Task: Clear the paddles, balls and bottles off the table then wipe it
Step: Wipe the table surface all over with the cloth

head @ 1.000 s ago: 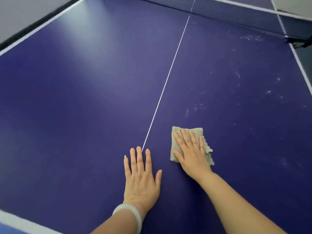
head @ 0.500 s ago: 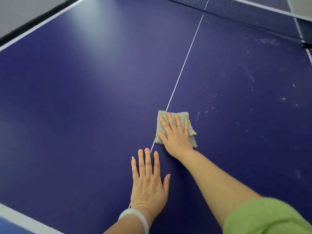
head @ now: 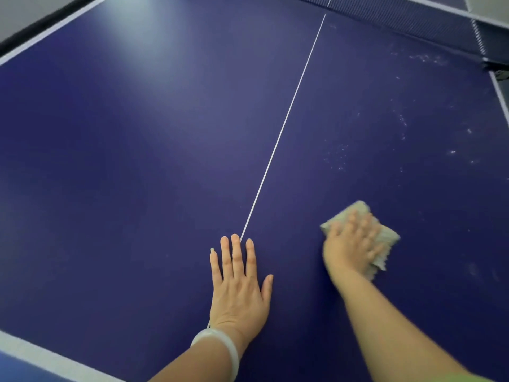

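The dark blue ping-pong table (head: 137, 161) fills the view, with a white centre line (head: 286, 122) running up it. My right hand (head: 349, 244) presses flat on a beige cloth (head: 385, 238) right of the centre line; hand and cloth are motion-blurred. My left hand (head: 239, 285) rests flat with straight fingers on the table, over the near end of the centre line, and a white band is on its wrist. No paddles, balls or bottles are in view.
White dusty specks (head: 338, 155) lie on the right half, with more specks (head: 427, 59) near the net. The net (head: 413, 20) crosses the top right, its clamp (head: 495, 64) at the right edge. The table's white near edge (head: 41, 357) is at lower left.
My right hand slid the cloth from the centre line back to the right and slightly nearer. My left hand stays flat in place.
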`<control>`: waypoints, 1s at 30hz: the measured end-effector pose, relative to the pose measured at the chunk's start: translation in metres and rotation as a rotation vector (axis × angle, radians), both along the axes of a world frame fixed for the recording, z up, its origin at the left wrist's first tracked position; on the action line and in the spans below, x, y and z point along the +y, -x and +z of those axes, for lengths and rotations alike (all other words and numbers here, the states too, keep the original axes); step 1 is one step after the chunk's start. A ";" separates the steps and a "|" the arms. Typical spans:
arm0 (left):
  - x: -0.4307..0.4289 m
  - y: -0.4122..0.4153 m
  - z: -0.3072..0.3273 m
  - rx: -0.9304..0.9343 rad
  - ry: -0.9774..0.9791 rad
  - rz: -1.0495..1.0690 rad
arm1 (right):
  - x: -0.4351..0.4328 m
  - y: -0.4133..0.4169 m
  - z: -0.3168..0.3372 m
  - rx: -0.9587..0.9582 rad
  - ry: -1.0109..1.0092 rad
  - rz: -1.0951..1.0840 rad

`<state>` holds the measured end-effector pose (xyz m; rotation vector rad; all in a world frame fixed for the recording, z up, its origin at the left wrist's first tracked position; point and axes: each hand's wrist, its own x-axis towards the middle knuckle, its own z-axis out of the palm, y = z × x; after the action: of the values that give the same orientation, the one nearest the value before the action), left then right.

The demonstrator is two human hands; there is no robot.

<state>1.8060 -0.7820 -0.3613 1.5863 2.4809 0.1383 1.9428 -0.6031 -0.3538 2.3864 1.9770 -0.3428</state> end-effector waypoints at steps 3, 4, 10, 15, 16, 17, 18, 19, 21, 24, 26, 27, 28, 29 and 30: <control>0.000 0.001 -0.002 0.011 -0.006 -0.008 | -0.047 0.025 -0.010 -0.095 -0.065 0.523; 0.000 0.001 -0.003 0.013 -0.006 -0.010 | -0.051 0.019 -0.009 -0.091 -0.054 0.646; 0.000 -0.001 -0.002 0.020 -0.005 0.005 | -0.022 -0.082 0.004 -0.070 0.053 0.083; 0.000 -0.002 0.000 0.053 0.016 0.014 | -0.077 -0.055 0.008 -0.011 0.007 0.002; 0.000 -0.002 0.000 0.058 0.024 0.014 | -0.094 -0.045 0.005 -0.017 -0.031 0.163; 0.000 -0.001 0.000 0.062 0.033 0.015 | -0.110 -0.040 0.002 -0.026 -0.053 0.353; 0.000 -0.001 0.001 0.064 0.038 0.015 | -0.124 -0.044 0.000 -0.039 -0.054 0.532; 0.000 0.000 0.000 0.063 0.041 0.016 | -0.130 -0.056 -0.002 -0.060 -0.038 0.657; 0.000 0.000 0.000 0.051 0.041 0.024 | -0.130 -0.096 -0.001 -0.093 -0.011 0.668; -0.001 0.001 -0.001 0.034 0.015 0.033 | -0.129 -0.156 0.003 -0.110 0.012 0.412; -0.003 0.001 0.000 0.001 -0.019 0.030 | -0.133 -0.179 0.008 -0.106 0.047 0.324; -0.004 0.004 -0.001 -0.019 -0.045 0.035 | -0.135 -0.183 0.009 -0.095 0.068 0.314; -0.004 0.005 -0.001 -0.044 -0.070 0.045 | -0.137 -0.187 0.011 -0.084 0.087 0.313; -0.003 0.006 0.000 -0.072 -0.086 0.063 | -0.137 -0.190 0.012 -0.073 0.103 0.316; -0.001 0.004 0.003 -0.100 -0.092 0.083 | -0.137 -0.192 0.012 -0.064 0.112 0.315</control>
<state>1.8020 -0.7834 -0.3583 1.4725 2.4963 0.3392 2.1349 -0.7405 -0.3419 1.9545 2.1932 -0.3492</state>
